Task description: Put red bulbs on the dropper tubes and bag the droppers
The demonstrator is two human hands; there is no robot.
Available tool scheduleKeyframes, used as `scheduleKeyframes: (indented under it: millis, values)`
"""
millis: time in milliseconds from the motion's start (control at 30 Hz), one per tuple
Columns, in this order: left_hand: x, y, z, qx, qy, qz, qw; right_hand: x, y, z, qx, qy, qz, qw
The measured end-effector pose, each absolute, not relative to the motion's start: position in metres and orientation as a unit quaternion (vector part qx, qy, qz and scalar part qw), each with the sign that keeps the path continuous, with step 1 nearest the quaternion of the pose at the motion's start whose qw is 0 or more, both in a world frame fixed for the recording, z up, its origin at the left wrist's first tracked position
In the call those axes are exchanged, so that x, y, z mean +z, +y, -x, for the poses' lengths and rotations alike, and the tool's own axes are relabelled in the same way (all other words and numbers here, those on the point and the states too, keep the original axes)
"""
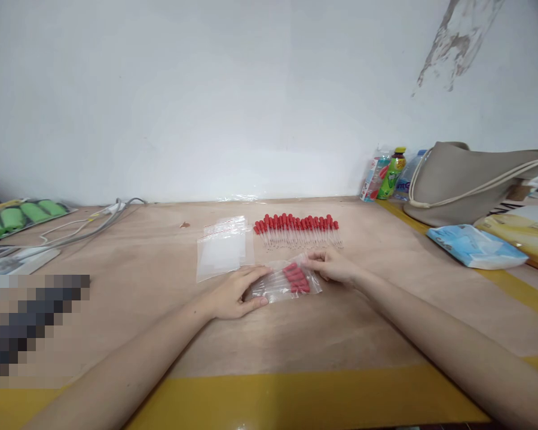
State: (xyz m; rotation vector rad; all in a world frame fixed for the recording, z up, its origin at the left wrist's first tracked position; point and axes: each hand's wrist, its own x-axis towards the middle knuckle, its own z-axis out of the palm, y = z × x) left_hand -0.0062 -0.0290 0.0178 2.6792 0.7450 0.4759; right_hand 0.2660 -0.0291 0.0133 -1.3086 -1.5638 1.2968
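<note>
In front of me lies a clear plastic bag [277, 288] holding several droppers with red rubber bulbs [297, 279], their thin clear tubes toward the left. My left hand [238, 294] rests at the bag's left end, thumb and fingers spread apart and touching its lower and upper edges. At the upper right corner, my right hand [329, 265] pinches the bag's edge between thumb and fingers. Beyond the hands is a row of loose droppers [296, 224], red bulbs facing the wall. Flat empty zip bags [222, 249] overlap in a stack left of that row.
A blue packet [477, 246], a grey bag with a cord [466, 182] and several bottles [391, 173] stand at the right. Cables [89, 226] and a pack of green rolls [27, 216] lie at the left. The white wall [197, 107] borders the table's back.
</note>
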Motion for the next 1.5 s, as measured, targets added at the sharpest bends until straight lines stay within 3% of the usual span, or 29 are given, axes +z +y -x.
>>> scheduleKeyframes:
  millis: [300, 500, 733, 867, 1000, 1233, 1500]
  values:
    - [0.018, -0.029, 0.004, 0.205, 0.253, -0.93, 0.173, 0.014, -0.037, -0.251, 0.61, -0.49, 0.446, 0.434]
    - [0.019, -0.035, -0.007, 0.353, 0.37, -0.842, 0.173, 0.013, -0.032, -0.257, 0.642, -0.377, 0.395, 0.539]
    - [0.022, -0.05, -0.03, 0.31, 0.336, -0.651, 0.605, 0.014, -0.047, -0.24, 0.691, -0.388, 0.305, 0.528]
    - [0.021, -0.048, -0.039, 0.391, 0.301, -0.508, 0.706, 0.014, -0.06, -0.228, 0.72, -0.425, 0.32, 0.446]
    - [0.028, -0.043, -0.038, 0.45, 0.358, -0.47, 0.67, 0.012, -0.066, -0.226, 0.705, -0.481, 0.34, 0.396]
    - [0.049, 0.013, 0.031, 0.474, 0.462, -0.486, 0.571, 0.01, -0.058, -0.24, 0.668, -0.494, 0.38, 0.407]
    - [0.045, 0.054, 0.126, 0.402, 0.605, -0.511, 0.459, 0.006, -0.054, -0.248, 0.671, -0.499, 0.377, 0.399]
